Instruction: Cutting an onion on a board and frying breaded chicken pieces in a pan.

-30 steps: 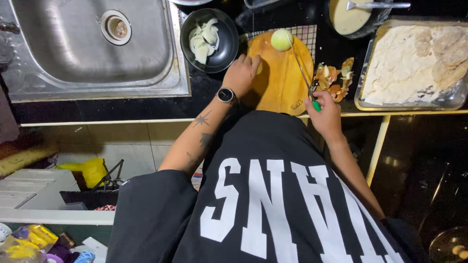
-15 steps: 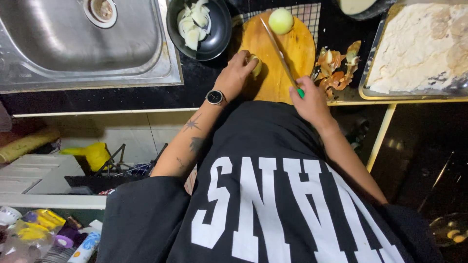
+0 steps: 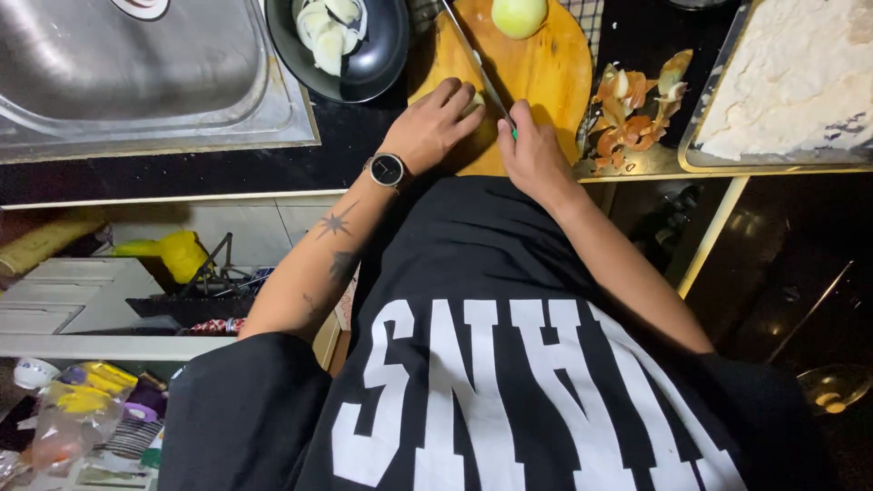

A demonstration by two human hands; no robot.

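My left hand, with a black watch on its wrist, presses down on a small pale onion piece at the near edge of a round wooden cutting board. Beside it, my right hand grips a green-handled knife. The blade slants up and left across the board, right against the left fingertips. A whole peeled onion rests at the far side of the board. Most of the onion piece is hidden under my fingers.
A black bowl with onion slices stands left of the board, by a steel sink. Onion peels lie right of the board. A metal tray with a white mass is at the far right. Shelves with clutter show below the counter.
My right hand moved left with the knife, from beside the peels to close against my left hand. The blade now lies at the left fingertips. The view shifted down the counter.
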